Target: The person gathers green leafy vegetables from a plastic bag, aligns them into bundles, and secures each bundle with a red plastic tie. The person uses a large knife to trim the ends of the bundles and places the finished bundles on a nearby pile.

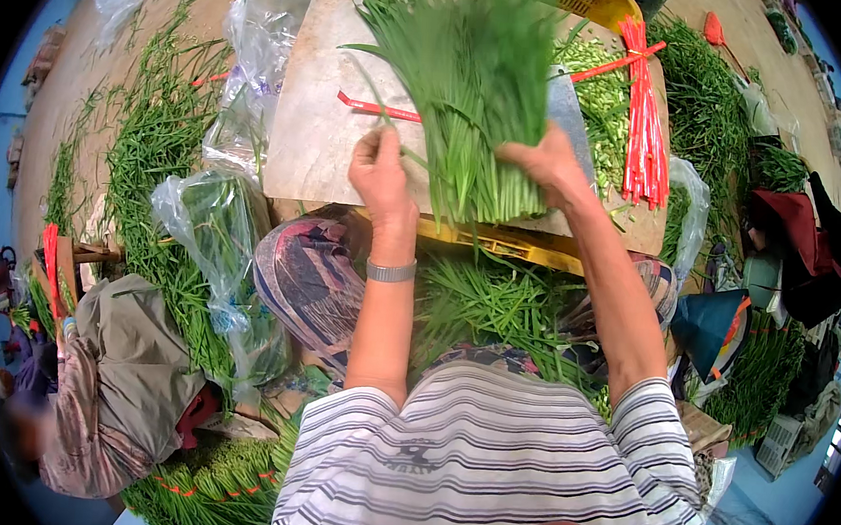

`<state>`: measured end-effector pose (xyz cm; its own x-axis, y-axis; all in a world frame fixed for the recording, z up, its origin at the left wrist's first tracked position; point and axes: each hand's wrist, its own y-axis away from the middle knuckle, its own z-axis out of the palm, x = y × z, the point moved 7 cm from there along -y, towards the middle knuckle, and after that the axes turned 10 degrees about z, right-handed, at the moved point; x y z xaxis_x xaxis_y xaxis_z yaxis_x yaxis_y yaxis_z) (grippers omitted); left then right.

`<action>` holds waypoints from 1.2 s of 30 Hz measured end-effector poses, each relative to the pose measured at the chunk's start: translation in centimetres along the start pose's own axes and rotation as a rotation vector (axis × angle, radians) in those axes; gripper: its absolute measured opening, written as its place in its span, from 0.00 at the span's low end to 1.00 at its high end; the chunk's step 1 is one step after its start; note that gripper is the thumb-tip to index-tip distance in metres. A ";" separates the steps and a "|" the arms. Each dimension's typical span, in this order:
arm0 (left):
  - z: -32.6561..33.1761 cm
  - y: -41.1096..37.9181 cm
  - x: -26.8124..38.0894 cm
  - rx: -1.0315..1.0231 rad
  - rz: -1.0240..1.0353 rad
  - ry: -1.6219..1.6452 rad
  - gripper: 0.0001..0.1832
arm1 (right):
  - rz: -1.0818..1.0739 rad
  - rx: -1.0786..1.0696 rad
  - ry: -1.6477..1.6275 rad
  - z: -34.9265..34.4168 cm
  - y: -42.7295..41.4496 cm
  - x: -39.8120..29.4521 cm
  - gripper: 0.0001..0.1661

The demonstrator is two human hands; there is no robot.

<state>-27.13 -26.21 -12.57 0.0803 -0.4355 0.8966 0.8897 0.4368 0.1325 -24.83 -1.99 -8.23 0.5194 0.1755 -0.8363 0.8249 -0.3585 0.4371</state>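
A large bundle of long green leafy stalks (pixel 467 119), apparently garlic chives, lies over a pale board (pixel 320 131), cut ends towards me and upper leaves blurred. My right hand (pixel 551 165) grips the bundle's right side near the cut ends. To its left, my left hand (pixel 383 168) pinches a single green blade between thumb and fingers. One red tie strip (pixel 380 107) lies on the board, partly under the bundle. At the board's right are a sheaf of red tie strips (pixel 638 124) and chopped stalk ends (pixel 596 99). A metal blade (pixel 573 116) shows partly behind the bundle.
A yellow crate (pixel 592 2) stands beyond the board; yellow plastic (pixel 531 250) shows beneath its near edge. Loose stalks (pixel 505 305) cover my lap. Clear plastic bags (pixel 238 250) and scattered greens (pixel 158 142) lie at the left. Another person (pixel 120 380) sits at lower left.
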 end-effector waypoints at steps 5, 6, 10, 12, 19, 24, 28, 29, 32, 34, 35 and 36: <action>0.1 0.5 -1.0 -0.201 -0.121 -0.147 0.07 | 0.209 -0.089 0.122 1.9 -0.3 1.4 0.36; 0.5 0.7 -0.6 -0.237 -0.078 -0.168 0.10 | 0.203 -0.100 0.103 1.9 -0.1 1.1 0.37; 1.0 2.9 3.5 -0.160 0.440 -0.422 0.15 | 0.175 -0.112 0.049 2.1 0.1 1.0 0.37; 1.2 5.2 4.1 -0.328 0.295 -0.617 0.15 | 0.158 -0.063 0.061 1.6 -0.4 1.8 0.37; 1.3 6.9 1.7 -0.539 0.147 -0.755 0.15 | 0.195 -0.107 0.055 1.9 0.3 0.5 0.36; 1.8 7.5 0.8 -0.623 0.088 -0.709 0.17 | 0.160 -0.093 0.169 2.8 -1.8 4.3 0.37; 2.3 7.2 0.6 -0.797 0.104 -0.758 0.18 | 0.026 0.018 0.275 3.2 -1.8 4.4 0.52; 2.6 7.0 0.7 -0.862 0.095 -0.766 0.18 | 0.060 0.021 0.284 2.8 -1.9 5.0 0.52; 3.3 5.1 4.0 -0.624 0.228 -0.921 0.18 | 0.135 -0.028 0.267 2.6 -0.7 3.3 0.54; 3.3 3.3 4.2 -0.515 0.417 -0.941 0.18 | 0.155 -0.096 0.209 2.2 -0.1 2.8 0.54; 2.2 1.9 2.7 -0.481 0.505 -0.986 0.22 | 0.216 -0.077 0.325 2.0 1.9 0.6 0.56; 1.2 0.5 0.8 -0.482 0.511 -0.939 0.24 | 0.113 -0.027 0.497 2.4 2.3 -0.3 0.57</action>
<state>-27.16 -25.36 -11.28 0.2936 0.5446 0.7856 0.9445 -0.0385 -0.3262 -23.65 -5.04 -7.74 0.6438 0.5543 -0.5275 0.7594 -0.3780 0.5296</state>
